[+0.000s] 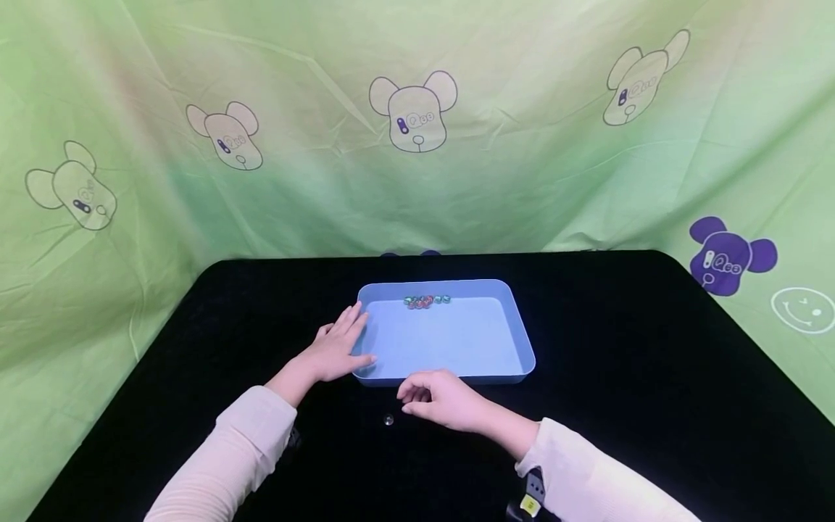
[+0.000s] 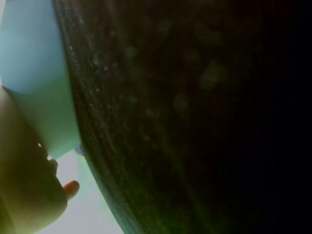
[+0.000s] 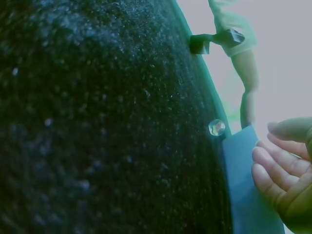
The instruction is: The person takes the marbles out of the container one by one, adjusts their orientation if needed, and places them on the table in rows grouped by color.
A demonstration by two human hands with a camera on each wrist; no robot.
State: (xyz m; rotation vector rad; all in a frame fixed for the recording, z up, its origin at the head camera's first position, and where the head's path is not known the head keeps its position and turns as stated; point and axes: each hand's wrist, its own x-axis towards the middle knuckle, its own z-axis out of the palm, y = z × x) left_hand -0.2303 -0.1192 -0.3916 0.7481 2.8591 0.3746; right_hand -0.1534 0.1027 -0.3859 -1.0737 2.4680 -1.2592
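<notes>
Green cloth (image 1: 417, 196) is being seen up top, black table (image 1: 620, 326) below. Mid-frame, a blue tray (image 1: 450, 337) is being touched by the spread left hand (image 1: 334, 348); nothing's being gripped by the right hand (image 1: 440, 397). Marbles (image 1: 427, 299) are being held inside, one clear marble (image 1: 388, 419) being spotted lower-centre.

Hands (image 1: 335, 352) (image 1: 443, 400) at blue tray (image 1: 450, 344), marbles (image 1: 424, 301) inside far wall, clear marble (image 1: 388, 420) on black tabletop (image 1: 626, 377)

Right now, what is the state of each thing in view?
Blue tray: upright on the table
Marbles: grouped inside, near the far side
Single marble: outside, on the table
Left hand: fingers extended, at the tray's left side
Right hand: fingers loosely bent, apparently empty
Backdrop: hanging, creased
</notes>
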